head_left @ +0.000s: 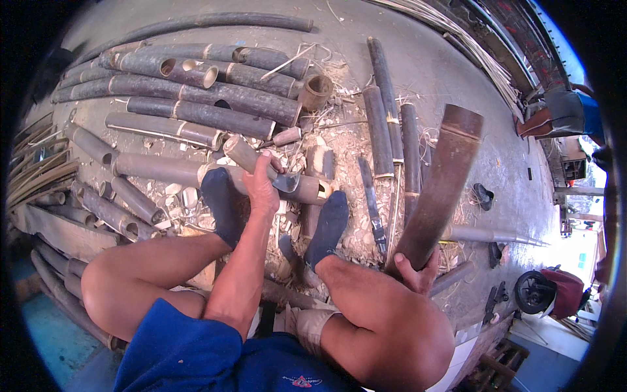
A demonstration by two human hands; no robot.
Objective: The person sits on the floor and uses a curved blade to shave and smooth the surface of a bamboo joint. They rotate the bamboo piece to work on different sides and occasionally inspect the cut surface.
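Observation:
My left hand (263, 189) is closed round a short tool with a thick, round wooden handle (240, 153). A curved metal blade (287, 182) shows beside my fingers. Beneath it, a long bamboo pole (157, 168) lies crosswise under my left foot, and a cut opening shows at its right end. Near my right knee, my right hand (419, 270) grips the lower end of a wide, dark bamboo piece (444, 173), which leans up and to the right. Between my feet stands another bamboo length (320, 163), partly covered by the pole.
Several dark bamboo tubes (202, 91), some with round holes, lie at the far left. More poles (379, 130) and a long blade (369, 196) with a dark handle lie right of my feet. Pale wood chips (349, 147) litter the floor. Sandals (483, 196) and a motorbike (537, 292) are at right.

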